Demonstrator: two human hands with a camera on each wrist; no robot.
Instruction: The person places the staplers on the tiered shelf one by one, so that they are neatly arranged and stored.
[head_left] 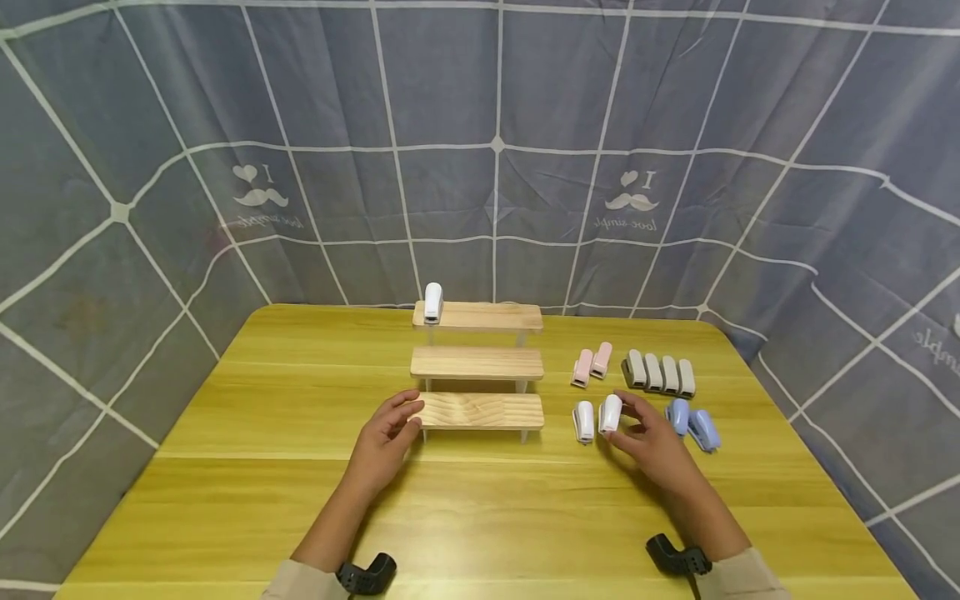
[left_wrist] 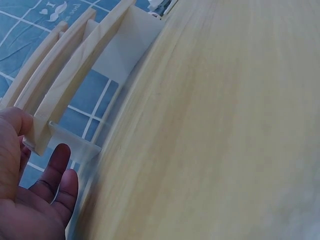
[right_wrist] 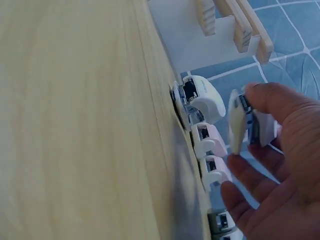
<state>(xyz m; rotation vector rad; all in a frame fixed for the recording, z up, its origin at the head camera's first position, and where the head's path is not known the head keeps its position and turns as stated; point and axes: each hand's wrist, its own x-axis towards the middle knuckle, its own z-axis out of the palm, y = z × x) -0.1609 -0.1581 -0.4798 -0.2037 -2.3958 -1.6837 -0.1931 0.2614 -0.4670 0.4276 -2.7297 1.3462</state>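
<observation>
My right hand [head_left: 656,442] pinches a white mini stapler [head_left: 611,414] between thumb and fingers. The right wrist view shows this stapler [right_wrist: 245,122] held off the table, beside another white stapler [right_wrist: 205,97] that rests there. At the left end of the wooden three-step display stand [head_left: 480,411], my left hand [head_left: 382,446] grips the lowest board with thumb and index finger. In the left wrist view, the other fingers [left_wrist: 55,175] hang loosely below that board [left_wrist: 75,82]. One white stapler [head_left: 432,302] stands at the left end of the top step.
Right of the stand are two pink staplers [head_left: 582,367], a row of several grey staplers [head_left: 654,374] and two blue staplers [head_left: 703,430]. They sit on a yellow wood-grain table [head_left: 480,517]. A grey curtain [head_left: 450,192] with white lines surrounds its back and sides.
</observation>
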